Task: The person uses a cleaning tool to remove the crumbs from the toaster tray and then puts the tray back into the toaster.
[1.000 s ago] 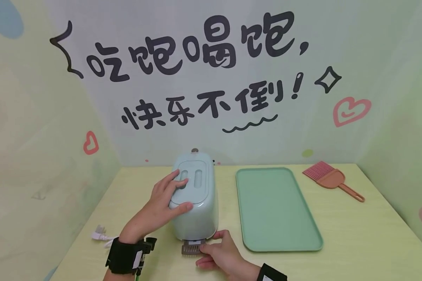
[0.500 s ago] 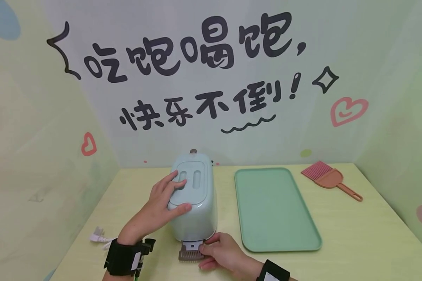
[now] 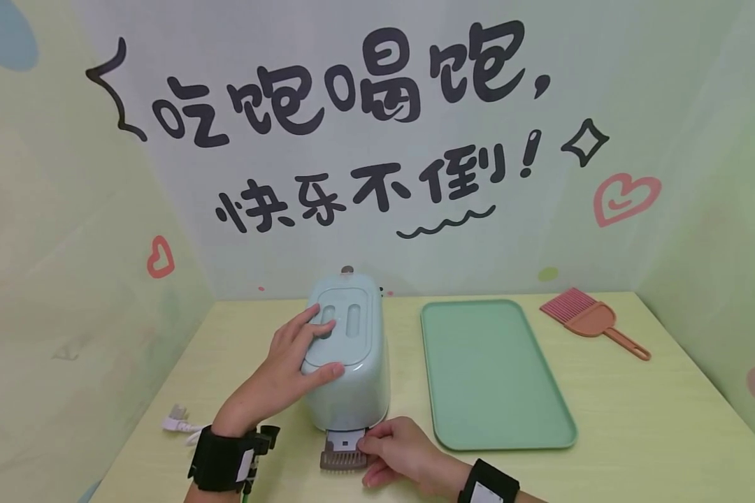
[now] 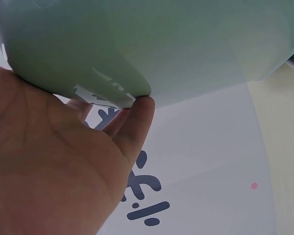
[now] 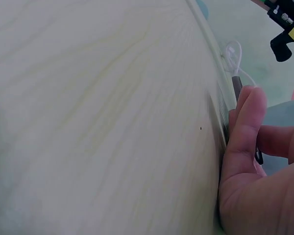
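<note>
head alone shows drawer (image 3: 344,461) slots

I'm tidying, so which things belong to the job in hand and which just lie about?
In use:
pale blue rounded appliance, left hand on it
grey tray with toothed edge, pinched by right hand

Untouched, seemingly lying about:
green rectangular tray
pink and orange brush
white plug and cord, maybe the appliance's

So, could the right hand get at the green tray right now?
Probably yes: nothing visible lies between the right hand and the green tray, though that hand may need to release the brown piece it pinches.
</note>
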{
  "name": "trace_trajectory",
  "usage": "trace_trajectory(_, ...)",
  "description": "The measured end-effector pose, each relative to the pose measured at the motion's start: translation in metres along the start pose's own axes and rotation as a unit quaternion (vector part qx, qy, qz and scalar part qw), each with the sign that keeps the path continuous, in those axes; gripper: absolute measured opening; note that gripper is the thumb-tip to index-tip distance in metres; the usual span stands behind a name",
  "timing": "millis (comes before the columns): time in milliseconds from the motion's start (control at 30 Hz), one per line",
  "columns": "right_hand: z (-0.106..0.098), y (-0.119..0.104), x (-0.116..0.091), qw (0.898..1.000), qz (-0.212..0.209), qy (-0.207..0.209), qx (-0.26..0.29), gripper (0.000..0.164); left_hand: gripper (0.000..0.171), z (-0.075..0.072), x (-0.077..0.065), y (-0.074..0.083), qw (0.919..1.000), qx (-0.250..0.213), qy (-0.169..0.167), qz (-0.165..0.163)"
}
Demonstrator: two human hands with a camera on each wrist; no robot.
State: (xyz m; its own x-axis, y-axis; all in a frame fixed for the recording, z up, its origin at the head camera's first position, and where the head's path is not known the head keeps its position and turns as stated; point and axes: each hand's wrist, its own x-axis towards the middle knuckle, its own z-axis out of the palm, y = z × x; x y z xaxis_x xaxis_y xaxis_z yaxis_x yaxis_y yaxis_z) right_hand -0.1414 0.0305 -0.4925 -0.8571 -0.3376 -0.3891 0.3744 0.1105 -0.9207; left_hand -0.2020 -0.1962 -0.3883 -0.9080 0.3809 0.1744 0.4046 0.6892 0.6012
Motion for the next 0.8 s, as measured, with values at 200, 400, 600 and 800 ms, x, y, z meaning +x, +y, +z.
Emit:
trace_trajectory(200,-0.0001,0.0009,0.0001,1.0,-0.007,-0.004,-0.021,0.012,0.078,-0.0006,0.0014,-0.0014,1.0,-0.005,-0.001,0.002)
trace_trajectory(400,0.0007,0.0009,0.0001,1.0,-0.004,-0.01,-0.021,0.011,0.078,-0.0027,0.002,-0.0014,1.0,-0.003,-0.001,0.005)
trace_trajectory(600,0.0002,0.0016,-0.0008,1.0,-0.008,-0.023,-0.007,0.013,0.078,-0.0038,0.0027,-0.0021,1.0,-0.004,-0.001,0.006)
trace_trajectory(800,0.0022,0.0038,-0.0046,1.0,0.006,-0.028,-0.01,0.009,0.078,-0.0046,0.0038,-0.0023,1.0,-0.008,-0.001,0.005)
